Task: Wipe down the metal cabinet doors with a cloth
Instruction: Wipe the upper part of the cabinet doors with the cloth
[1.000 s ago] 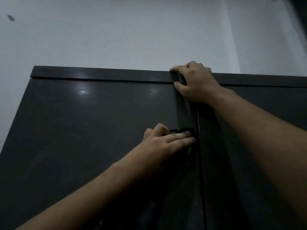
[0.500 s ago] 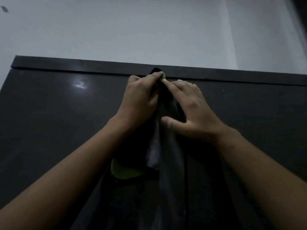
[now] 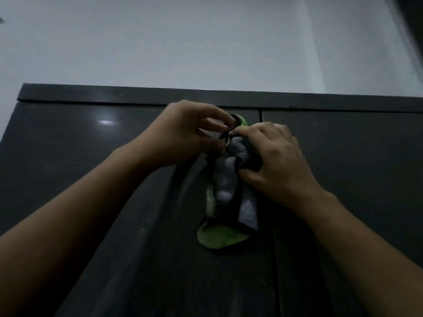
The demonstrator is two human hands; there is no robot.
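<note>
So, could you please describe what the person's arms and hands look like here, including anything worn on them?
Both forearms are bare up to the frame edge, with no sleeves in view. The left hand and the right hand wear no gloves, and no rings, watch or bracelets are visible, though the dim light could hide small details.

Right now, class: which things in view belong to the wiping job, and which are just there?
Job:
cloth, grey and green, hanging
left hand, pinching its top
right hand, gripping its fold
left cabinet door
right cabinet door

Not part:
white wall
</note>
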